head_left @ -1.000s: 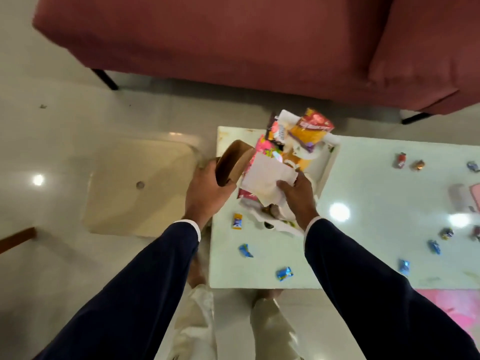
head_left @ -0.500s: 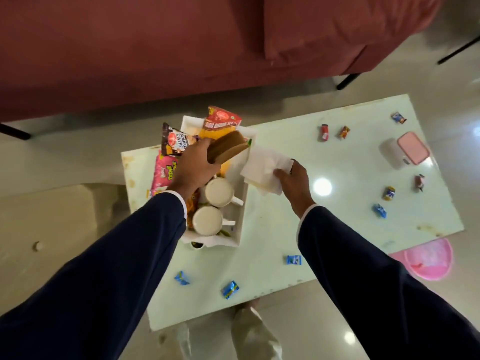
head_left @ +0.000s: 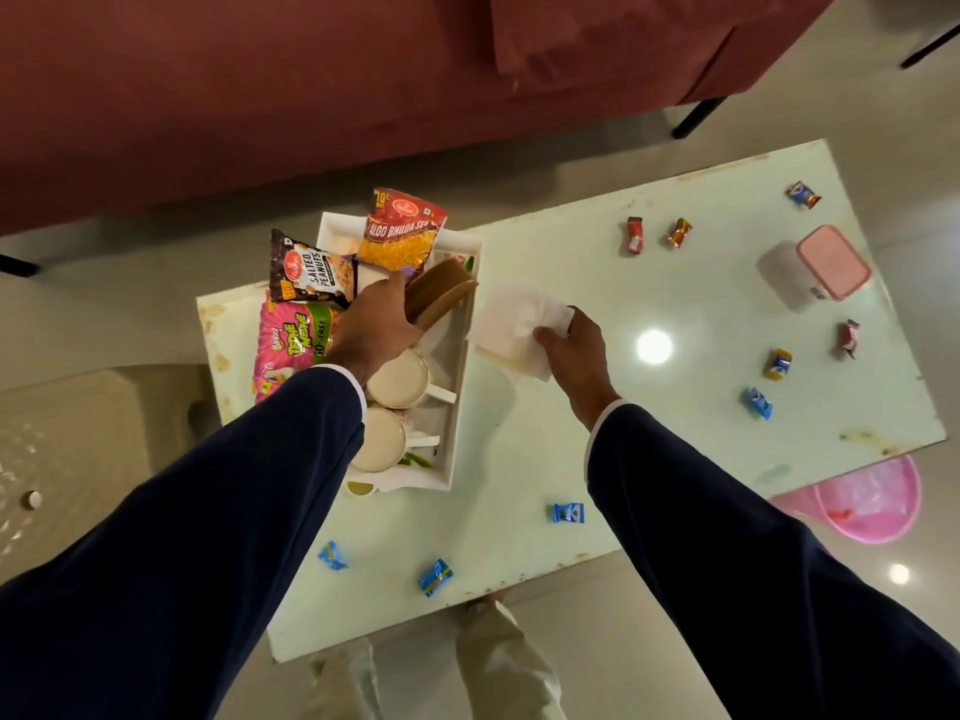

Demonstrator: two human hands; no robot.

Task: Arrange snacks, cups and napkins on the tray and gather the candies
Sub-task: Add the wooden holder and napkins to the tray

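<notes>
A white tray stands on the left of the pale green table. It holds two white cups, an orange snack bag, a peanut bag and a pink snack bag. My left hand grips a brown holder over the tray's far part. My right hand holds white napkins just right of the tray, over the table. Several wrapped candies lie scattered, such as a blue one near the front and a red one at the back.
A white box with a pink lid stands at the table's right end. A pink basin sits on the floor beyond the right front corner. A maroon sofa runs along the far side. A beige stool is at the left.
The view swung right, so the tray now sits at the left. My left hand carried the brown holder over the tray. My right hand moved the napkins from above the tray to its right.
</notes>
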